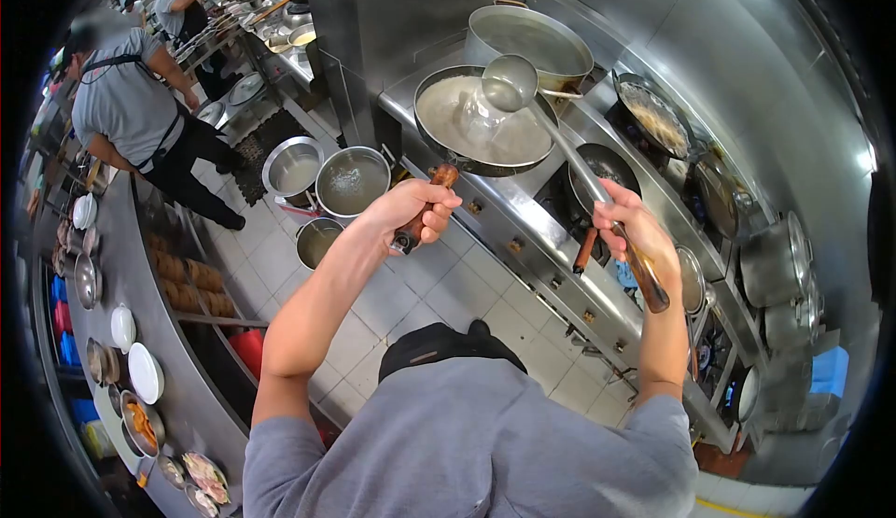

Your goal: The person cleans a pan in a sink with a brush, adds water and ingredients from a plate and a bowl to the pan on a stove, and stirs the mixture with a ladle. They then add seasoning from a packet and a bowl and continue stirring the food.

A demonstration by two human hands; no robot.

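Note:
My left hand [417,212] is closed around the wooden handle of a wok [467,165]. Cloudy, greyish-white liquid [448,112] fills much of this wok on the stove. In my right hand [627,219] is a long-handled ladle [581,171], its wood-tipped end coming out below the fist. The ladle's bowl [510,82] is over the wok's far right side, and clear liquid appears to spill from it into the wok. Just behind the wok, a large metal pot [478,47] holds more liquid.
A smaller wok [607,165] sits on the burner to the right, and one with frothy contents [653,121] stands behind it. Pots of liquid [350,182] rest on the floor at left. Dishes line the left counter [201,369]. Other people [121,98] stand at back left.

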